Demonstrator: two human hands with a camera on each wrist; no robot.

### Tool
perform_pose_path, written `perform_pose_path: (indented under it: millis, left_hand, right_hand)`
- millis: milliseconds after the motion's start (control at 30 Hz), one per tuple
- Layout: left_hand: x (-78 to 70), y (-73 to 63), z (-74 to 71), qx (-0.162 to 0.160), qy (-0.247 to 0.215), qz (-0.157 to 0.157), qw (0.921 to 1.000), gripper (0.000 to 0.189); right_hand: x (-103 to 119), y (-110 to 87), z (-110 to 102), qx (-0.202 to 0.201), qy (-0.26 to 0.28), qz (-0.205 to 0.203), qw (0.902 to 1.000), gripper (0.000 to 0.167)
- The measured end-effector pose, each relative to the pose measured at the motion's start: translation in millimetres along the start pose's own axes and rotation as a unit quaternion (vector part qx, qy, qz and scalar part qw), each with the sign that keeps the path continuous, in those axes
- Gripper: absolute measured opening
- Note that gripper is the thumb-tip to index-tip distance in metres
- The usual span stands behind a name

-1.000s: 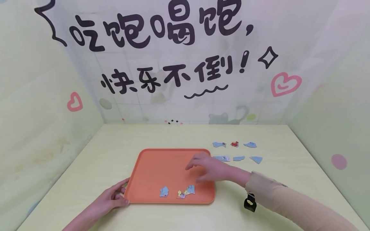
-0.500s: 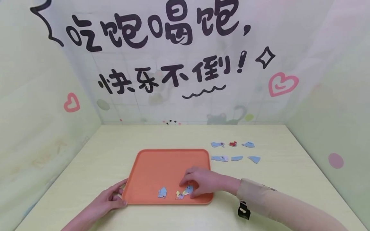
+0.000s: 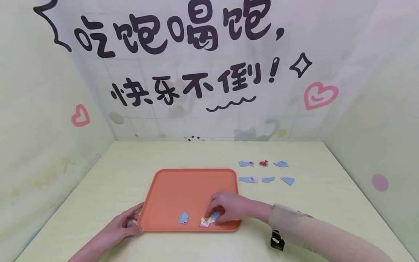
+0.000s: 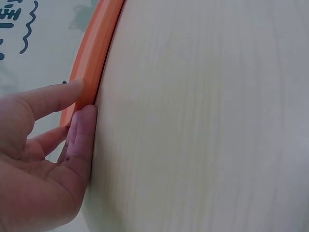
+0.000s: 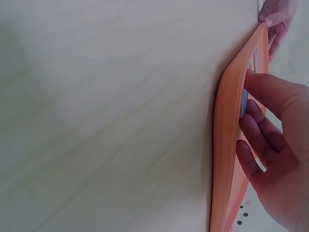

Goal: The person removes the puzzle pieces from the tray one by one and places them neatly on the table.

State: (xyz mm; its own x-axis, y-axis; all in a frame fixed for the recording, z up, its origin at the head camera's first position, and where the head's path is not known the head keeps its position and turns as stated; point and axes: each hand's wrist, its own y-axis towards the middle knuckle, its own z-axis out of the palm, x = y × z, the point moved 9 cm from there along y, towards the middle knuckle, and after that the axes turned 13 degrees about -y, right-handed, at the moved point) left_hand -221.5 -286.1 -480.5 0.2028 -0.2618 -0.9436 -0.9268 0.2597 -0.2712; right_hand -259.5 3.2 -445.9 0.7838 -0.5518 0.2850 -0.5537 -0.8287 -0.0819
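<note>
An orange tray (image 3: 183, 189) lies on the table. My left hand (image 3: 126, 223) grips its near left corner, thumb on the rim (image 4: 91, 63) and fingers low against its outer side. Over the tray's near right part, my right hand (image 3: 230, 207) pinches a blue puzzle piece (image 3: 216, 215) between thumb and fingers, which partly cover it. Against that piece's left side lies a yellow and lilac puzzle piece (image 3: 205, 221). Farther left on the tray is another light-blue puzzle piece (image 3: 183, 218), apart from these. In the right wrist view, the blue edge (image 5: 244, 103) shows between thumb and fingertips.
Several loose puzzle pieces lie in two rows on the table right of the tray, among them a red one (image 3: 263, 163) and a blue triangular one (image 3: 288, 181). A printed cloth wall (image 3: 183, 123) stands along the table's back edge.
My right hand has come down and toward me from above the tray onto the blue piece. The yellow and lilac piece now looks closer against it. My left hand stays at the tray corner.
</note>
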Motion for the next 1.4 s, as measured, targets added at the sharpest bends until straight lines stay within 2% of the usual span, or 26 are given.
perform_pose_path:
  millis: [400, 600, 767, 900, 1000, 1200, 1400]
  left_hand:
    - [0.8, -1.1, -1.7, -0.013, 0.005, -0.017, 0.9998, 0.091]
    - [0.3, -1.6, -1.5, -0.009, 0.005, -0.021, 0.9997, 0.090]
    - [0.7, -1.0, -0.8, -0.005, 0.003, -0.021, 0.9998, 0.089]
    - [1.6, -0.7, 0.0, -0.004, -0.004, -0.026, 0.9996, 0.089]
    - [1.6, -0.9, 0.2, -0.004, -0.005, -0.027, 0.9996, 0.089]
    - [1.2, -1.2, -0.2, -0.004, -0.001, -0.022, 0.9998, 0.090]
    - [3.2, -0.9, 0.4, -0.004, -0.005, -0.025, 0.9997, 0.089]
  right_hand:
    - [2, -2.6, -5, -0.013, -0.024, 0.003, 0.9996, 0.022]
    - [-9, -10.9, -21, -0.043, -0.013, 0.031, 0.9985, 0.019]
    - [-23, -25.4, -38, -0.098, -0.027, 0.053, 0.9934, 0.019]
    - [-37, -42.2, -53, -0.155, -0.032, 0.065, 0.9853, 0.020]
    - [-48, -54.6, -61, -0.182, -0.030, 0.076, 0.9800, 0.020]
    - [-70, -75.6, -69, -0.197, -0.035, 0.111, 0.9736, 0.020]
    - [-90, -91.4, -62, -0.196, -0.027, 0.152, 0.9684, 0.019]
